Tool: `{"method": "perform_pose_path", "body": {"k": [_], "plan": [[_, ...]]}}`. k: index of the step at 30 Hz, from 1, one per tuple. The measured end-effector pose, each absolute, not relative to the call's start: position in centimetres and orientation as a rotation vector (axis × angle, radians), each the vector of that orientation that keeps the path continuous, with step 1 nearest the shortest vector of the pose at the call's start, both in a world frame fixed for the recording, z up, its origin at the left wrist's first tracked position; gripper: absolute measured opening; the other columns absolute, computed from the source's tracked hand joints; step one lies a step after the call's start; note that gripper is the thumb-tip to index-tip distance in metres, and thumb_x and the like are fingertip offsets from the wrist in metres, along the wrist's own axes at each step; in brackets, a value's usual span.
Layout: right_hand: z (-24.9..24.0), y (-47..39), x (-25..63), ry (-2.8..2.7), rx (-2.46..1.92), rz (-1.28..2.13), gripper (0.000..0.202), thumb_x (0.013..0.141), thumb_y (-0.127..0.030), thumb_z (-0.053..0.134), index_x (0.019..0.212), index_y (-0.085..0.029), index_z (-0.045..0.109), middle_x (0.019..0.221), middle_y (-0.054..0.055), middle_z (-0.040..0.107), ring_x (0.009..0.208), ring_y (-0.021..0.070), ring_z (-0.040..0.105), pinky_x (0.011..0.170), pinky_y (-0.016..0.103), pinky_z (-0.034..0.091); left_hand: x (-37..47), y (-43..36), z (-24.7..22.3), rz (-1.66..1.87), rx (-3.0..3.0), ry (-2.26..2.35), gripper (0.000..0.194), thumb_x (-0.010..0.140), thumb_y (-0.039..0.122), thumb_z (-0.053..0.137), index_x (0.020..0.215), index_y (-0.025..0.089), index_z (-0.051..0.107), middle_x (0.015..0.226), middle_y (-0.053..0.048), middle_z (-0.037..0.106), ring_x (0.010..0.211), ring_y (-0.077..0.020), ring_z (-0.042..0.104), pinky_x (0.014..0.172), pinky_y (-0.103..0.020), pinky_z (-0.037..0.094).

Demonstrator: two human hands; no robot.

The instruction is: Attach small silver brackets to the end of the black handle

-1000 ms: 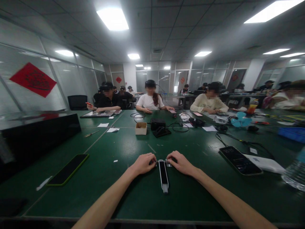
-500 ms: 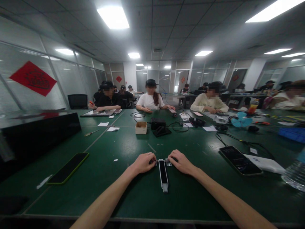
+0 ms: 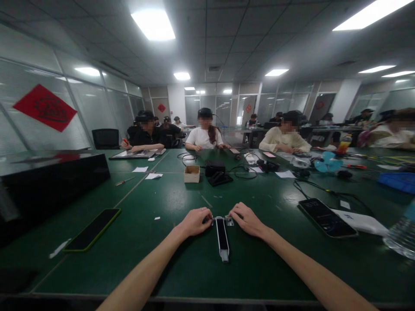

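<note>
On the green table in front of me lies a narrow device with a black inset strip and a white-silver rim (image 3: pixel 222 237). Small silver metal brackets (image 3: pixel 230 221) stick out sideways from its far end. My left hand (image 3: pixel 197 221) is closed, with curled fingertips at the left bracket, most of which they hide. At the other side, my right hand (image 3: pixel 245 218) has thumb and forefinger closed at the right bracket, and part of that metal shows below them. The device lies flat between both hands, its tapered end towards me.
Left stands a phone with a green edge (image 3: pixel 93 230); right, a black phone (image 3: pixel 327 217), a white power bank (image 3: pixel 361 222) and a clear bottle (image 3: pixel 402 235). Ahead are a small box (image 3: pixel 192 174), black devices (image 3: pixel 216 170) and cables. Several people sit across the table.
My right fingers have shifted slightly at the bracket, while my left hand and the device keep their places. The person opposite has lowered a hand towards the table.
</note>
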State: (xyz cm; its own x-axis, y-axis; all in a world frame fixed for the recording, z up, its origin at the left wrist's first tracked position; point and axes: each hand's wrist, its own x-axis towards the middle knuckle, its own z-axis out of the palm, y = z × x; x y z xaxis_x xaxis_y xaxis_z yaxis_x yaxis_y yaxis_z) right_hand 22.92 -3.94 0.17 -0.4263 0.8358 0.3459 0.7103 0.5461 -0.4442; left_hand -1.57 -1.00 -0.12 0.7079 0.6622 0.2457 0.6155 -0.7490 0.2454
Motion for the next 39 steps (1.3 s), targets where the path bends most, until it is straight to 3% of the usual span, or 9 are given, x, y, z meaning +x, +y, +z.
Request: {"method": "perform_pose_path", "body": {"k": [12,21,26,31,39], "plan": [[0.0,-3.7,23.2,-2.339,-1.252,0.351,0.043,0.097,-0.039,0.029,0.085,-0.021,0.066,0.085,0.004,0.061,0.082,0.0173,0.049,0.077,0.033,0.040,-1.6,-1.1,0.0,0.481,2.758,1.034,0.010,0.085,0.022,0.050,0.092,0.018,0.056,0.089,-0.002,0.061,0.079,-0.0148,0.058,0.070,-0.024,0.043],[1.8,-1.7,28.8,-2.188,-1.420,0.015,0.032,0.090,-0.037,0.039,0.089,-0.018,0.066,0.092,0.008,0.063,0.089,0.0210,0.053,0.082,0.035,0.039,-1.7,-1.0,-0.1,0.491,2.764,1.030,0.010,0.085,0.024,0.051,0.091,0.019,0.056,0.087,-0.001,0.061,0.076,-0.0142,0.058,0.068,-0.024,0.042],[1.7,-1.3,32.3,-2.284,-1.751,0.373,0.030,0.082,-0.043,0.049,0.087,-0.018,0.067,0.083,0.006,0.065,0.074,0.0184,0.057,0.067,0.029,0.041,-1.5,-1.1,0.0,0.492,2.759,1.056,0.012,0.084,0.025,0.050,0.092,0.018,0.057,0.088,-0.002,0.061,0.078,-0.0148,0.058,0.070,-0.024,0.043],[1.2,-1.7,31.3,-2.352,-1.726,0.728,0.036,0.076,-0.048,0.056,0.094,-0.019,0.066,0.085,0.004,0.064,0.073,0.0164,0.057,0.062,0.025,0.042,-1.4,-1.2,0.2,0.519,2.762,1.082,0.014,0.085,0.026,0.049,0.093,0.018,0.057,0.088,-0.003,0.061,0.078,-0.0154,0.058,0.071,-0.025,0.043],[1.4,-2.5,27.3,-2.307,-1.518,0.492,0.020,0.079,-0.034,0.056,0.084,-0.017,0.066,0.086,0.005,0.064,0.075,0.0161,0.056,0.067,0.028,0.044,-1.3,-1.3,0.2,0.625,2.769,1.076,0.013,0.086,0.024,0.048,0.092,0.016,0.056,0.088,-0.002,0.060,0.074,-0.0137,0.056,0.069,-0.025,0.044]]}}
